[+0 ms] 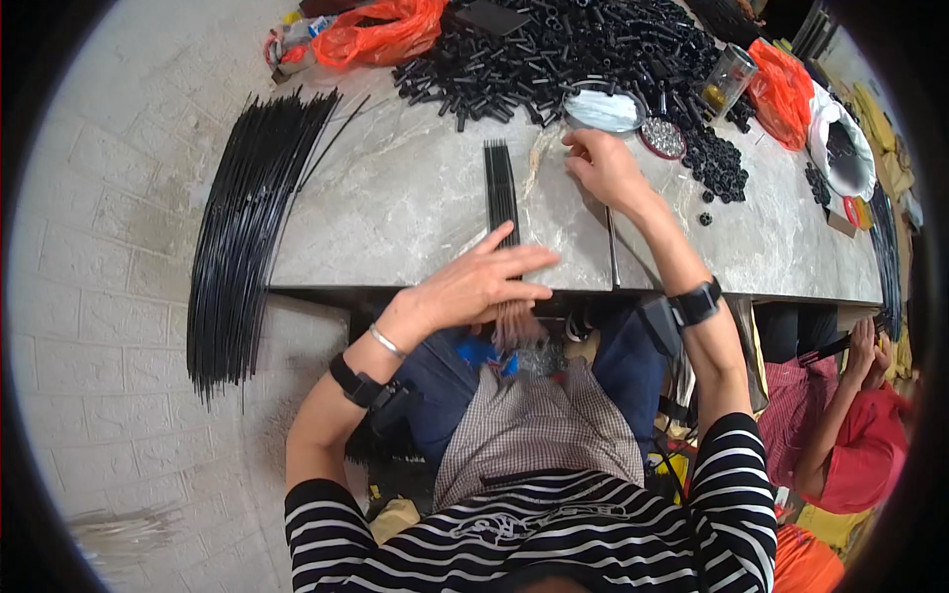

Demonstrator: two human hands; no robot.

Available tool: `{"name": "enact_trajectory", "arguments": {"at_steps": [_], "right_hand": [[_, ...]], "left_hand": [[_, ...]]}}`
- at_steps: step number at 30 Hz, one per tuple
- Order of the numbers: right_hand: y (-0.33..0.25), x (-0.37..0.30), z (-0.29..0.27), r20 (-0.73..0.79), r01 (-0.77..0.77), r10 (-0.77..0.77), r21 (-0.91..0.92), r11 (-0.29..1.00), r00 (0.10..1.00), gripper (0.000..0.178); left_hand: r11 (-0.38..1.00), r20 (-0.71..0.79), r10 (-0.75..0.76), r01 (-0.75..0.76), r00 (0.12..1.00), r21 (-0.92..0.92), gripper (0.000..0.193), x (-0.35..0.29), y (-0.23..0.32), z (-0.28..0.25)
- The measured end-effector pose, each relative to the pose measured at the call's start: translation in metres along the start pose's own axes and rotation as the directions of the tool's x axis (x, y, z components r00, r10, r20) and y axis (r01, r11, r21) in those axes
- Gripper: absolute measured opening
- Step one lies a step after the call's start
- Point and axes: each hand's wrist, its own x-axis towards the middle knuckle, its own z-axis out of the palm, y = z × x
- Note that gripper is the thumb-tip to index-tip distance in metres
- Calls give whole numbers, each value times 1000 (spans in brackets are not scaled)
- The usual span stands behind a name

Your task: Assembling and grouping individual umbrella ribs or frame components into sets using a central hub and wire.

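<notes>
A narrow bundle of thin black rods [501, 183] lies on the grey table, its near end reaching over the front edge. My left hand [484, 280] rests across this bundle with its fingers stretched out and apart. Beyond and to the right, my right hand [605, 170] is closed, thumb and forefinger together; whatever is between them is too small to make out. It is just in front of a round dish with a white substance [601, 111]. Beside that dish sits a red-rimmed dish of small clear pieces [663, 137]. A slim metal rod [613, 247] lies below my right wrist.
Black tubular parts [563, 54] form a large heap at the back. Small black round parts [716, 166] lie to the right, near a clear jar [729, 81]. A large sheaf of black rods [252, 237] overhangs the left edge. Another person [860, 435] works at the right.
</notes>
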Motion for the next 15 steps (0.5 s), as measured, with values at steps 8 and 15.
{"name": "enact_trajectory", "arguments": {"at_steps": [8,15], "right_hand": [[-113,-95,-54,250,148,-412,675,723,876,60],[-143,-105,-42,257,63,-304,659,749,917,23]], "left_hand": [[991,80,-82,90,993,-101,40,1,-2,-5],[968,-119,-52,21,992,-250,52,1,3,-10]]}}
